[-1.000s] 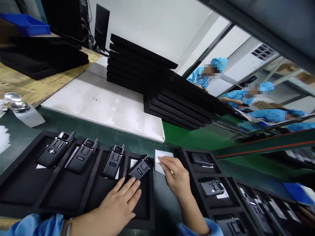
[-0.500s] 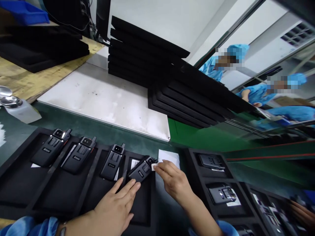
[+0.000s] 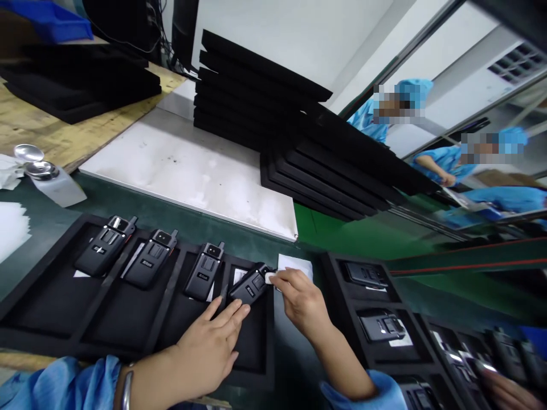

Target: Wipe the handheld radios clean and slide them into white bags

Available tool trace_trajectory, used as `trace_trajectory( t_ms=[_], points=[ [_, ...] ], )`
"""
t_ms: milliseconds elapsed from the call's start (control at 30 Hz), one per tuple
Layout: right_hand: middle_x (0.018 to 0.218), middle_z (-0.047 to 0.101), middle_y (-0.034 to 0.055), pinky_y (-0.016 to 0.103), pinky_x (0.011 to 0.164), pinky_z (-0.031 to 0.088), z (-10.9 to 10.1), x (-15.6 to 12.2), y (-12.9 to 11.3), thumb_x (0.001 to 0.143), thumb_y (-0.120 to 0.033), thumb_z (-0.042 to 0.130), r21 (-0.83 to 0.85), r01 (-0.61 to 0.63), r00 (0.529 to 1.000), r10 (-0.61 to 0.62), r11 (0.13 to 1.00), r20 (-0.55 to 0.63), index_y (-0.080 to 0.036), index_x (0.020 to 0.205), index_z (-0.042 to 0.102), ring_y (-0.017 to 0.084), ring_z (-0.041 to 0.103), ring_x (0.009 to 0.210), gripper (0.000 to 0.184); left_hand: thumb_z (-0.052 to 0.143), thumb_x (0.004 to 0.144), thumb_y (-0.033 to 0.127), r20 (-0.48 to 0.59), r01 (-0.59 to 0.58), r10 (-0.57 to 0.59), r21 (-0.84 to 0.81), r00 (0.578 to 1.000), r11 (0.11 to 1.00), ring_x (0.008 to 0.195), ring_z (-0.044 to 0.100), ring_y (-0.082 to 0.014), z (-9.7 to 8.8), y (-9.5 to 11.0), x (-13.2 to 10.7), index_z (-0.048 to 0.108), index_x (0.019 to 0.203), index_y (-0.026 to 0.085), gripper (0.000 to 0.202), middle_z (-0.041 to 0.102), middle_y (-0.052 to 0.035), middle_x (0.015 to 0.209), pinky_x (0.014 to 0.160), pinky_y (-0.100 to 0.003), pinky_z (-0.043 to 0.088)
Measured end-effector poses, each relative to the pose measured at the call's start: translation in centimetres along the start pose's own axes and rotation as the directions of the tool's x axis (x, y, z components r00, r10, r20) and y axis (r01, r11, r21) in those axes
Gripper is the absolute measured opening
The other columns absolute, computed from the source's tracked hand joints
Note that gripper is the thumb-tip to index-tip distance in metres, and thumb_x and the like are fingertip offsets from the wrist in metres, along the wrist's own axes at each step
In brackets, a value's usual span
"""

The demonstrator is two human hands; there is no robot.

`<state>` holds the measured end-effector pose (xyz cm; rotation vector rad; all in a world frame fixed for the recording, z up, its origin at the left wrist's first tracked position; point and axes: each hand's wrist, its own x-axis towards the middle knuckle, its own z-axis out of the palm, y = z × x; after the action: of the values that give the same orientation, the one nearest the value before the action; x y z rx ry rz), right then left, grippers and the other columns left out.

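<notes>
1. My left hand point(image 3: 209, 347) lies flat and open at the lower middle of the frame, its fingertips pressing the lower end of the black radio point(image 3: 250, 286) and gripping nothing.
2. My right hand point(image 3: 301, 302) is pinched shut on a small white wipe point(image 3: 270, 278), which it holds against the radio's top end.
3. The radio sits tilted in the right-most pocket of the black foam tray point(image 3: 38, 319), just left of the frame's middle. Three more radios point(image 3: 204, 278) lie in the pockets to its left.
4. A white sheet point(image 3: 297, 263) lies on the green belt point(image 3: 342, 239) just above my right hand.
5. I judge the radio to be a stiff plastic block, light to middling in weight, smooth and a bit slippery. The short aerial and the top window look like the weak spots.
6. I would take hold across its two long sides, near the middle of the body, not by the aerial.
7. The wipe looks soft and nearly weightless, so a fingertip pinch suits it.
8. At the upper right, people in blue coats work apart from me.
</notes>
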<state>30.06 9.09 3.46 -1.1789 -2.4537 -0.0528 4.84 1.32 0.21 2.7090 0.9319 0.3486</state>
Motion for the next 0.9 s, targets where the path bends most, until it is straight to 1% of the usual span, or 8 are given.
trace_trajectory(
  t_ms=[133,233,400,533,633,733,800,900],
  points=[
    [0.094,0.066,0.0062,0.039,0.083,0.056,-1.8,-2.8,-0.8,0.089,-0.003,0.043,-0.027,-0.041,0.999,0.041,0.999,-0.013,-0.023,0.105,0.070,0.022,0.060,0.093,0.037,0.038,0.098,0.036,-0.026,0.009,-0.009,-0.009,1.000,1.000,0.144,0.027,-0.0254,0.5,-0.1,-0.2,0.053,0.136,0.008,0.050,0.033,-0.0116,0.155,0.119,-0.043,0.009],
    [0.094,0.064,0.0068,0.039,0.080,0.055,-2.2,-2.6,-3.4,0.090,-0.005,0.044,-0.029,-0.117,0.991,0.115,0.993,-0.072,-0.022,0.109,0.068,0.022,0.060,0.091,0.035,0.040,0.097,0.038,-0.036,0.006,-0.006,-0.020,0.999,1.000,0.144,0.027,-0.0263,0.7,0.0,-0.2,0.056,0.133,0.008,0.050,0.034,-0.0120,0.154,0.119,-0.044,0.011],
    [0.093,0.063,0.0095,0.040,0.079,0.054,0.5,0.4,-7.7,0.088,-0.004,0.044,-0.073,-0.123,0.992,0.123,0.990,-0.012,-0.019,0.113,0.067,0.024,0.056,0.087,0.037,0.043,0.096,0.038,-0.025,0.013,-0.014,-0.043,1.000,0.999,0.143,0.028,-0.0270,0.5,0.0,-0.2,0.057,0.132,0.008,0.049,0.039,-0.0130,0.152,0.118,-0.047,0.013],
    [0.095,0.062,0.0128,0.043,0.082,0.054,2.3,0.6,-8.1,0.086,-0.004,0.043,-0.130,-0.058,0.996,0.066,0.990,0.060,-0.015,0.114,0.067,0.028,0.053,0.092,0.038,0.044,0.095,0.038,-0.040,0.029,-0.031,-0.052,0.999,0.998,0.142,0.030,-0.0271,0.9,0.0,-0.2,0.057,0.132,0.009,0.049,0.043,-0.0131,0.149,0.118,-0.048,0.014],
    [0.095,0.062,0.0120,0.041,0.081,0.054,1.4,-1.6,-7.9,0.083,-0.001,0.041,-0.175,-0.035,0.994,0.052,0.984,0.096,-0.016,0.114,0.066,0.027,0.053,0.093,0.042,0.044,0.096,0.038,-0.055,0.010,-0.013,-0.041,0.998,0.999,0.143,0.029,-0.0274,1.0,0.0,-0.3,0.060,0.129,0.009,0.047,0.040,-0.0134,0.151,0.117,-0.049,0.017],
    [0.091,0.061,0.0098,0.039,0.075,0.054,0.1,-2.8,-8.4,0.083,0.001,0.041,-0.193,-0.067,0.993,0.084,0.979,0.082,-0.019,0.111,0.067,0.025,0.054,0.085,0.043,0.045,0.096,0.038,-0.056,0.022,-0.023,-0.021,0.998,1.000,0.141,0.033,-0.0284,0.5,-0.2,-1.1,0.060,0.128,0.009,0.045,0.042,-0.0137,0.150,0.115,-0.048,0.021],
    [0.090,0.061,0.0089,0.039,0.077,0.054,0.0,-1.8,-9.3,0.085,0.000,0.041,-0.167,-0.089,0.994,0.097,0.982,0.041,-0.019,0.110,0.066,0.024,0.054,0.084,0.039,0.045,0.097,0.039,-0.076,0.037,-0.037,0.000,0.996,0.999,0.140,0.035,-0.0295,-0.1,-0.4,-2.2,0.058,0.130,0.009,0.047,0.043,-0.0141,0.149,0.115,-0.048,0.021],
    [0.095,0.061,0.0094,0.043,0.092,0.052,1.8,2.5,-11.5,0.088,-0.003,0.042,-0.075,-0.023,1.000,0.024,0.997,0.009,-0.018,0.112,0.065,0.024,0.055,0.091,0.037,0.044,0.097,0.042,-0.114,0.094,-0.090,0.038,0.989,0.995,0.141,0.031,-0.0311,-0.7,-1.1,-4.2,0.051,0.137,0.007,0.053,0.039,-0.0156,0.151,0.116,-0.049,0.019]
  ],
)
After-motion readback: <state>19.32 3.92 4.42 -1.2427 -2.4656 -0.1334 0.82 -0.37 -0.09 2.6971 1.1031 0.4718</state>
